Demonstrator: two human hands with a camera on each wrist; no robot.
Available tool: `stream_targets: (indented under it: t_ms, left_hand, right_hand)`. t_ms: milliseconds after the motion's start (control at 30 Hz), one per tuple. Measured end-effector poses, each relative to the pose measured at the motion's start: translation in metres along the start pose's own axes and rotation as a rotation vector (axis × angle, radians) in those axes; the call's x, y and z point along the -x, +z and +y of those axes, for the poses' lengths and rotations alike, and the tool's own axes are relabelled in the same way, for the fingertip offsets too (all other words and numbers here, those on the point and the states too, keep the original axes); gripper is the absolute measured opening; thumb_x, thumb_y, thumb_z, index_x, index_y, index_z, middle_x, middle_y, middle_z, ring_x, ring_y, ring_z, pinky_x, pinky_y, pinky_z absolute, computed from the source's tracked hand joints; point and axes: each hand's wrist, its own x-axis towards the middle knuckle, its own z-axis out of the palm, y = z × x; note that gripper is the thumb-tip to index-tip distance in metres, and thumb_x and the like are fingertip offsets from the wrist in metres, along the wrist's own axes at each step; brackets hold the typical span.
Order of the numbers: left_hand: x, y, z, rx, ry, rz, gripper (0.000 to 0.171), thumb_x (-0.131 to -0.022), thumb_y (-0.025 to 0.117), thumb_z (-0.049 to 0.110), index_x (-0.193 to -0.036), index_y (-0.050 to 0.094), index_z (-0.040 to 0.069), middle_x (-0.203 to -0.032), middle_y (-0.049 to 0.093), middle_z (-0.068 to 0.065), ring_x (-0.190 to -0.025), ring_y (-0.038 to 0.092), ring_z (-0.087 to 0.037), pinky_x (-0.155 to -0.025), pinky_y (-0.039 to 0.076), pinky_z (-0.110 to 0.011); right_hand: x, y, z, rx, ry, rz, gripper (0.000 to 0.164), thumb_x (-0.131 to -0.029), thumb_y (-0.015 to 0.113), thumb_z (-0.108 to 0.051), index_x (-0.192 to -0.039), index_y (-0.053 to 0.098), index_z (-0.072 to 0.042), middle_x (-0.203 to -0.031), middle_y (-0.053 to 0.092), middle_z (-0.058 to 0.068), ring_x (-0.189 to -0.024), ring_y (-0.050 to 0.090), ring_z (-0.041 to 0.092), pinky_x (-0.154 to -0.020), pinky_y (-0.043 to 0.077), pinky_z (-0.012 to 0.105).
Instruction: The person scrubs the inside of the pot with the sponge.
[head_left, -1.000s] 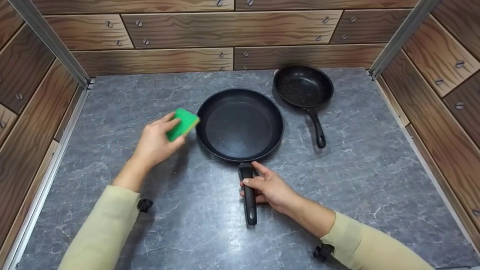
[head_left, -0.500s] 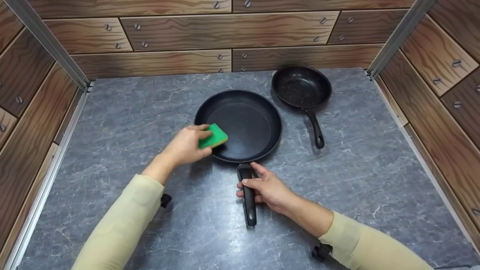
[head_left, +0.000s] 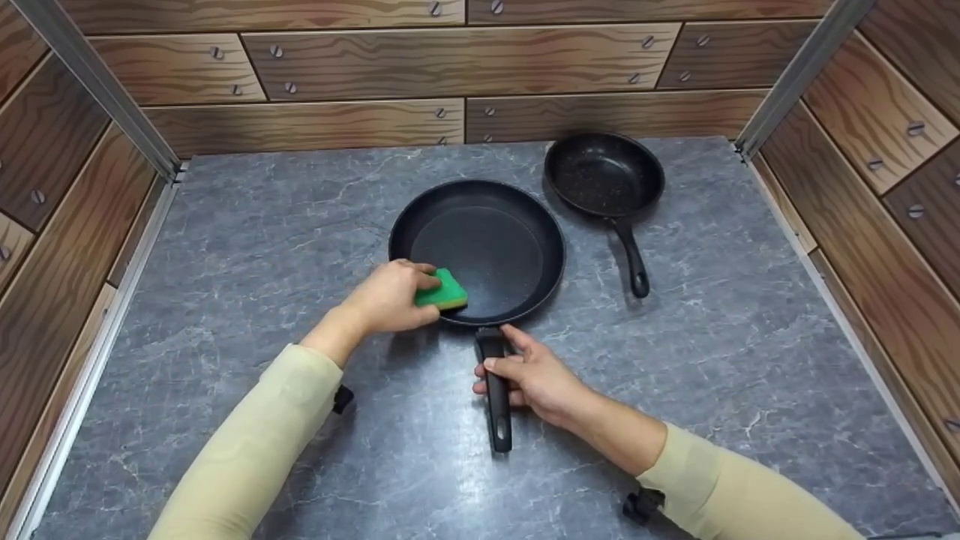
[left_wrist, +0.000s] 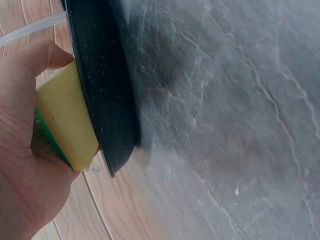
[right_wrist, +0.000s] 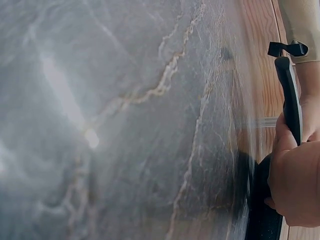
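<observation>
A large black frying pan (head_left: 487,244) sits on the marbled table in the head view, its handle (head_left: 497,412) pointing toward me. My right hand (head_left: 544,379) holds that handle near the pan, with the thumb on top and fingers passing underneath. In my left hand (head_left: 390,296) is a green and yellow sponge (head_left: 448,291), pinched between thumb and fingers over the pan's near left inside. The left wrist view shows the sponge's yellow side (left_wrist: 70,117) by the pan's rim (left_wrist: 92,110); whether it touches the inner surface cannot be seen.
A smaller black frying pan (head_left: 606,174) stands at the back right, its handle (head_left: 632,259) angled toward me. Wood-patterned walls (head_left: 450,64) and metal corner posts enclose the grey table (head_left: 262,217) at the back and sides.
My left hand has brought the sponge from left of the large pan to over its inside, then slightly nearer and to the right. The right hand keeps its hold on the handle.
</observation>
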Motion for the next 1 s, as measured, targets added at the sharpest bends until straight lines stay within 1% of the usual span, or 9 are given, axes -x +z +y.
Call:
stream_targets:
  t_ms: [367, 567, 667, 833, 1000]
  left_hand:
    - [-0.004, 0.005, 0.007, 0.020, 0.061, -0.016, 0.051, -0.087, 0.069, 0.027, -0.132, 0.075, 0.003, -0.139, 0.067, -0.021, -0.126, 0.065, -0.039, -0.104, 0.053, -0.047]
    - [-0.008, 0.011, 0.014, 0.060, 0.113, -0.014, 0.050, -0.086, 0.069, 0.027, -0.129, 0.076, 0.002, -0.135, 0.069, -0.021, -0.119, 0.070, -0.035, -0.099, 0.056, -0.045]
    - [-0.011, 0.013, 0.018, 0.084, 0.128, -0.016, 0.050, -0.086, 0.069, 0.027, -0.129, 0.076, 0.002, -0.135, 0.070, -0.020, -0.118, 0.071, -0.033, -0.097, 0.057, -0.043]
    - [-0.016, 0.017, 0.025, 0.130, 0.135, -0.023, 0.050, -0.087, 0.069, 0.027, -0.130, 0.076, 0.002, -0.135, 0.070, -0.020, -0.120, 0.070, -0.032, -0.098, 0.057, -0.042]
    - [-0.026, 0.024, 0.030, 0.157, 0.157, -0.009, 0.049, -0.087, 0.068, 0.027, -0.129, 0.077, 0.002, -0.133, 0.071, -0.019, -0.118, 0.071, -0.030, -0.097, 0.057, -0.040]
  right_hand:
    - [0.001, 0.001, 0.000, -0.004, 0.007, -0.002, 0.093, -0.104, 0.063, -0.004, -0.171, -0.001, -0.007, -0.117, 0.072, 0.026, -0.092, 0.078, 0.025, -0.082, 0.064, 0.044]
    - [0.001, 0.001, -0.001, 0.000, 0.013, -0.012, 0.092, -0.104, 0.062, -0.004, -0.171, -0.001, -0.007, -0.117, 0.072, 0.025, -0.092, 0.078, 0.025, -0.083, 0.064, 0.044]
    - [0.001, 0.001, -0.002, -0.003, 0.015, -0.018, 0.092, -0.104, 0.062, -0.004, -0.171, -0.002, -0.007, -0.117, 0.072, 0.025, -0.091, 0.078, 0.024, -0.084, 0.064, 0.044]
    - [0.001, 0.000, -0.002, -0.002, 0.014, -0.018, 0.092, -0.105, 0.062, -0.004, -0.170, -0.002, -0.006, -0.116, 0.072, 0.026, -0.091, 0.078, 0.024, -0.084, 0.063, 0.046]
    - [0.001, -0.001, -0.002, -0.006, 0.011, -0.013, 0.092, -0.104, 0.062, -0.003, -0.170, -0.002, -0.006, -0.117, 0.071, 0.027, -0.091, 0.078, 0.025, -0.086, 0.063, 0.049]
